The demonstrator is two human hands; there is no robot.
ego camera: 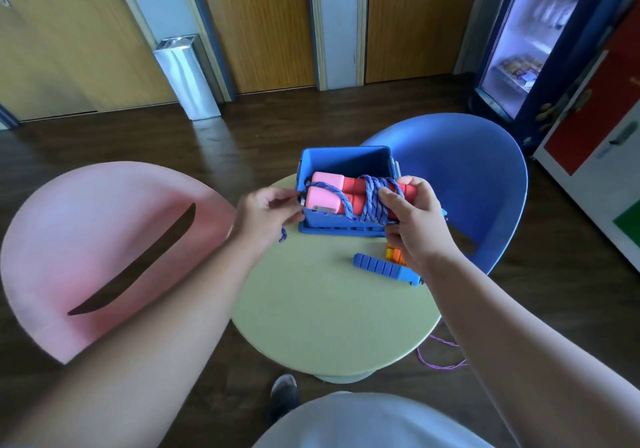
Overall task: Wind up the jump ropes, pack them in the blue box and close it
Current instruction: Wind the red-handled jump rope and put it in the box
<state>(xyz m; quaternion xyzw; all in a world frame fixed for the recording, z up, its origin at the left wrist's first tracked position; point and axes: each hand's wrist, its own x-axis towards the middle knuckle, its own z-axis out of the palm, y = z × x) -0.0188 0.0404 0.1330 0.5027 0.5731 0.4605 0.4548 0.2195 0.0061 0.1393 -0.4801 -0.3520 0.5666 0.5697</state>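
Observation:
An open blue box (346, 160) stands at the far edge of a round pale-green table (329, 316). Over its mouth I hold a jump rope with pink and red handles (327, 193), blue-purple cord (372, 202) wound around them. My right hand (410, 219) grips the red handle ends and the coil. My left hand (265, 214) pinches the loose cord end by the pink caps, a short tail hanging below it. A second rope's blue ribbed handle (384, 268) and an orange handle (394, 254) lie on the table, partly behind my right wrist.
A purple cord (438, 354) dangles off the table's right edge to the floor. A pink chair (86, 247) stands left, a blue chair (460, 177) behind the table. Lockers and a lit fridge stand at the right, and my shoe is under the table.

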